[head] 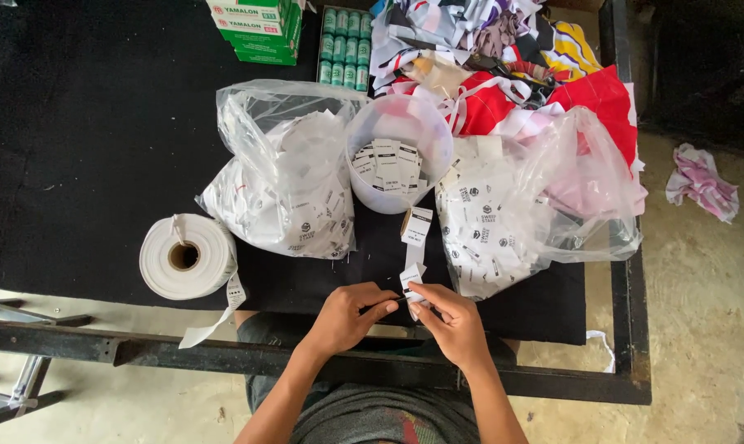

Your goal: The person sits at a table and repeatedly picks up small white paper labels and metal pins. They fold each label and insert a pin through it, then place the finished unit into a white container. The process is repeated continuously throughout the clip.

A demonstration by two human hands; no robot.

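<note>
Left hand (pixel 345 316) and right hand (pixel 452 322) both pinching white printed label strip (pixel 413 275) between fingertips, hovering over black bench (pixel 101 148) edge.

matt black cloth tabletop (pixel 84 148), glossy clear plastic bags (pixel 257 115), translucent plastic tub (pixel 372 131)

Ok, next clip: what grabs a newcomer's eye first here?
Both hands, left hand and right hand, pinch a strip of white woven labels at the black table's near edge. Behind it stand a white plastic tub of labels and two clear bags of labels, with a white tape roll at left.
</note>
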